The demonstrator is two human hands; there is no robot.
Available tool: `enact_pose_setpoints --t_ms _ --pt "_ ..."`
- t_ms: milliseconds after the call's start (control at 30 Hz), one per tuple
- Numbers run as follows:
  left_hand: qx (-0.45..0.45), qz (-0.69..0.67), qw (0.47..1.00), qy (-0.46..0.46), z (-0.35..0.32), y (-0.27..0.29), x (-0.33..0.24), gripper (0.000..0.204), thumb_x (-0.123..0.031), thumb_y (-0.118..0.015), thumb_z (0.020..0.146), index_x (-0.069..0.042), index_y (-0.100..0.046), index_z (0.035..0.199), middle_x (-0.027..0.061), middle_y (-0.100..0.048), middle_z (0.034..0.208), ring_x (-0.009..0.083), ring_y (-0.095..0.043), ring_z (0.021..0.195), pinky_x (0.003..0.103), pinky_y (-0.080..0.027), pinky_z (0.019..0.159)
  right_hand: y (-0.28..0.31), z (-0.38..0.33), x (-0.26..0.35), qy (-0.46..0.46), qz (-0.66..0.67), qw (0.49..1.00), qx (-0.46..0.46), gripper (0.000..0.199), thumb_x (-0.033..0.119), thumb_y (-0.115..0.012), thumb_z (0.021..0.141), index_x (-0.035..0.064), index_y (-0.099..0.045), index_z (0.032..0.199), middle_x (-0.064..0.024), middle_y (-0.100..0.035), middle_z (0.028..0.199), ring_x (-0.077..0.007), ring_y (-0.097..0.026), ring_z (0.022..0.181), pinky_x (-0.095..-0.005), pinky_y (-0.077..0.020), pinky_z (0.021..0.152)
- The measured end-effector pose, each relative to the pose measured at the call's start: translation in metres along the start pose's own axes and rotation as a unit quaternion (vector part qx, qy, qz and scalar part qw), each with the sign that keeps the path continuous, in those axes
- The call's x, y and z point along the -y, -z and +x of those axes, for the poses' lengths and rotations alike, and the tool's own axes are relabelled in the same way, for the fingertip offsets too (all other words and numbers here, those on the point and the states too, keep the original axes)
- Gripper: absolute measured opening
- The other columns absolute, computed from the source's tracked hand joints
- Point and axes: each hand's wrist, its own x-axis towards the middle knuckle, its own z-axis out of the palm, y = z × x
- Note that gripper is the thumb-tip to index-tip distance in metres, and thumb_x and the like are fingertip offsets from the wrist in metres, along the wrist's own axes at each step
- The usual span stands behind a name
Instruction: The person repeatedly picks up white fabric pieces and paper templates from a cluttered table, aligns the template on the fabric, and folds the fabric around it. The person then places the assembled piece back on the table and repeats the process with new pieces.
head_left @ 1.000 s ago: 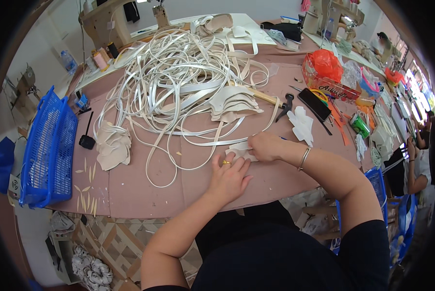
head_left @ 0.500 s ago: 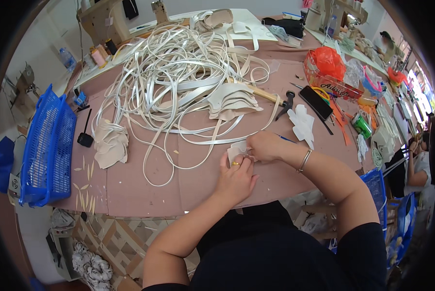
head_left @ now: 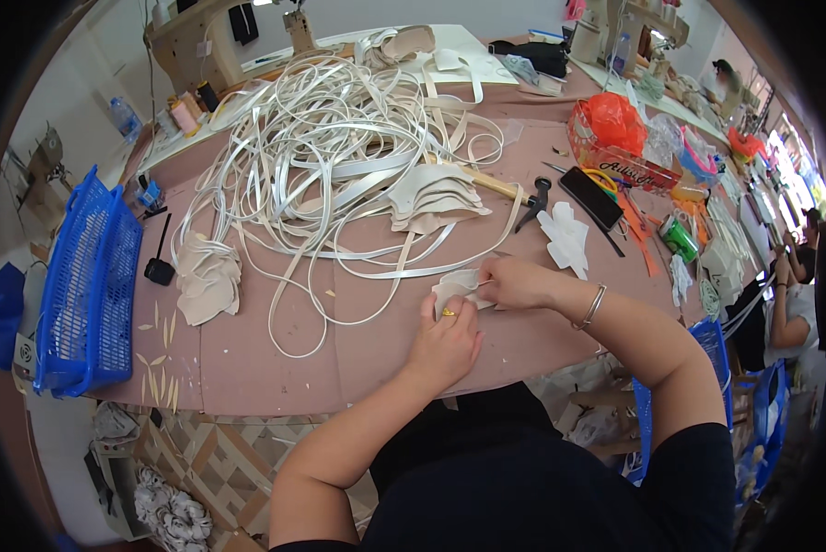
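Note:
A small cream leather-like piece (head_left: pixel 455 282) lies near the table's front edge, curved and partly covered by my fingers. My left hand (head_left: pixel 444 339), with a gold ring, grips its near left edge with bent fingers. On the piece's right side my right hand (head_left: pixel 516 283) is closed, thumb and fingers pinched at the edge; its fingertips are partly hidden. Beyond my hands lies a fanned stack of similar cream pieces (head_left: pixel 436 198). To the right of the stack is a white petal-shaped cutout (head_left: pixel 565 237). Another cream bundle (head_left: pixel 207 281) rests at the left.
A large tangle of white and cream straps (head_left: pixel 330 156) covers the table's middle. Pincers (head_left: pixel 534 204), a black phone (head_left: pixel 590 197), a green can (head_left: pixel 678 239) and a red box (head_left: pixel 615 152) sit at right. A blue basket (head_left: pixel 91 285) stands left. Another person (head_left: pixel 790 313) works far right.
My right hand has shifted slightly to the right, and more of the cream piece shows between my hands. The thin dark blue stick by my right wrist no longer shows. My left hand stays nearly in place.

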Motion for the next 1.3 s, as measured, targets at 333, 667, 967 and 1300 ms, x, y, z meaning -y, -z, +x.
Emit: enact_pose_setpoints --t_ms 333,667,967,1300 --pt "0.009 0.027 1.000 0.008 -0.001 0.001 -0.003 0.042 -0.030 -0.059 0.075 -0.003 -0.055 0.107 0.0045 -0.049 0.105 0.0178 -0.042 0.106 0.051 -0.021 0.095 -0.010 0.005 0.004 0.018 -0.087 0.996 -0.030 0.018 0.015 -0.057 0.075 0.0000 -0.061 0.086 -0.0212 -0.061 0.085 -0.0350 -0.059 0.085 -0.0416 -0.0469 0.075" --pt "0.028 0.027 0.998 0.041 0.008 -0.005 -0.024 0.042 -0.030 -0.059 0.073 0.000 -0.056 0.103 0.0086 -0.047 0.105 0.0215 -0.040 0.106 0.052 -0.024 0.095 -0.004 0.015 0.003 0.023 -0.103 0.994 0.005 0.023 0.019 -0.056 0.077 -0.0016 -0.062 0.085 -0.0218 -0.062 0.084 -0.0347 -0.060 0.083 -0.0416 -0.0481 0.073" --pt "0.010 -0.016 0.998 0.056 0.008 -0.004 -0.024 0.051 -0.032 -0.060 0.072 0.003 -0.053 0.108 0.0088 -0.048 0.108 0.0201 -0.042 0.106 0.053 -0.022 0.094 -0.005 0.019 0.000 0.024 -0.092 0.995 0.007 0.023 0.019 -0.060 0.072 -0.0007 -0.065 0.083 -0.0208 -0.062 0.084 -0.0337 -0.061 0.083 -0.0402 -0.0484 0.073" --pt "-0.005 0.004 0.998 0.069 0.011 -0.010 -0.029 0.046 -0.030 -0.060 0.072 0.003 -0.056 0.105 0.0080 -0.049 0.100 0.0197 -0.046 0.100 0.054 -0.024 0.091 0.009 -0.014 -0.009 0.074 -0.045 0.996 0.002 0.021 0.016 -0.060 0.071 0.0016 -0.060 0.085 -0.0169 -0.062 0.080 -0.0329 -0.060 0.078 -0.0383 -0.0471 0.070"
